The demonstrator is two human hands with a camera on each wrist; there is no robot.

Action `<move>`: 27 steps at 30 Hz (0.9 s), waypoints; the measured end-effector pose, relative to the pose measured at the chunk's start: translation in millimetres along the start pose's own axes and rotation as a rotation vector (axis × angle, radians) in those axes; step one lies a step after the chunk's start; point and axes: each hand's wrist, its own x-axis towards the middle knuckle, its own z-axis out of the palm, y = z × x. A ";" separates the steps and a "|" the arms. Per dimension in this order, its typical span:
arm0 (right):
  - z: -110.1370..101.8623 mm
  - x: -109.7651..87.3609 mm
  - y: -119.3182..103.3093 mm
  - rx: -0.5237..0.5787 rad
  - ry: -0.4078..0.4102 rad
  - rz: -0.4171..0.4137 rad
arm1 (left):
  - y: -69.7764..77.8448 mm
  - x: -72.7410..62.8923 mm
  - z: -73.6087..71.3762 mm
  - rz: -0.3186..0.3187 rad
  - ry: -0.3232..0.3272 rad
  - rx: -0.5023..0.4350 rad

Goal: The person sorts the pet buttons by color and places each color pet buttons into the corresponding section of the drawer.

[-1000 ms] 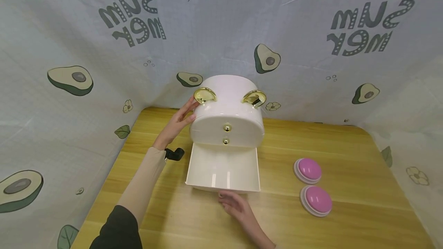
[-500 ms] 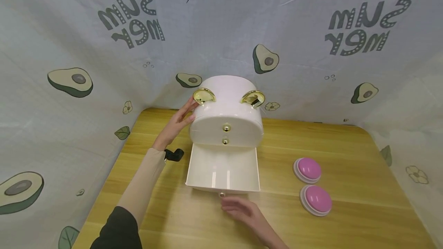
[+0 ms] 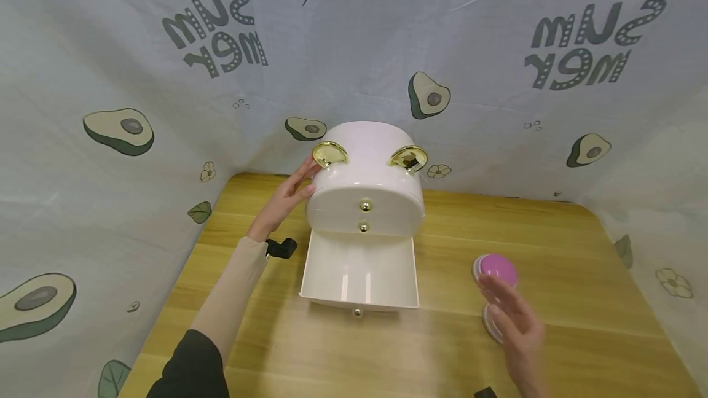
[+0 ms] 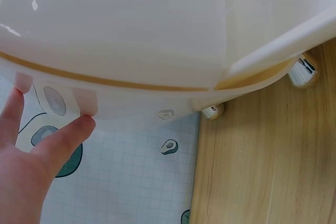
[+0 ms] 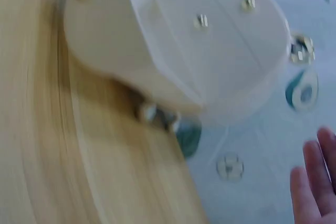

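A glossy white drawer box (image 3: 366, 167) with two gold ears (image 3: 330, 153) stands at the back of the table. Its bottom drawer (image 3: 358, 269) is pulled out, with bare white floor showing and a gold knob (image 3: 357, 312) on its front. My left hand (image 3: 278, 206) rests on the box's left side, fingertips against the wall, as the left wrist view also shows. Away to the right, my right hand (image 3: 514, 321) hovers over two pink domes on white bases, fingers extended, holding nothing. It covers most of the nearer dome (image 3: 490, 324); the farther pink dome (image 3: 499, 268) shows above the fingertips.
Both things stand on a wood-grain table (image 3: 575, 275) with rounded back corners. A pale cloth (image 3: 354, 35) printed with avocados hangs close behind the box and along the sides. Gold feet (image 4: 211, 111) lift the box off the table.
My right hand has left the drawer's knob and swung right, over the pink domes. The left hand stays on the box, and the drawer remains pulled out.
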 end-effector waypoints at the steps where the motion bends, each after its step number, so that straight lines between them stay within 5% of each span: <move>1: -8.0 -2.7 -2.4 -0.043 0.067 0.015 | 0.0 -0.1 0.1 -0.003 0.000 0.002; 6: 6.9 -1.4 -34.7 -0.160 0.342 0.125 | -0.6 0.5 -0.1 -0.001 -0.006 0.001; 11: 14.4 -1.6 -43.0 -0.257 0.533 0.215 | 0.2 1.2 -0.3 -0.002 -0.007 0.009; 21: -8.5 -13.8 -28.0 -0.283 0.585 0.298 | -1.6 0.5 -1.2 0.005 -0.004 0.011; 27: -20.1 -21.6 -16.1 -0.374 0.618 0.515 | -2.5 0.4 -1.3 0.000 -0.004 -0.005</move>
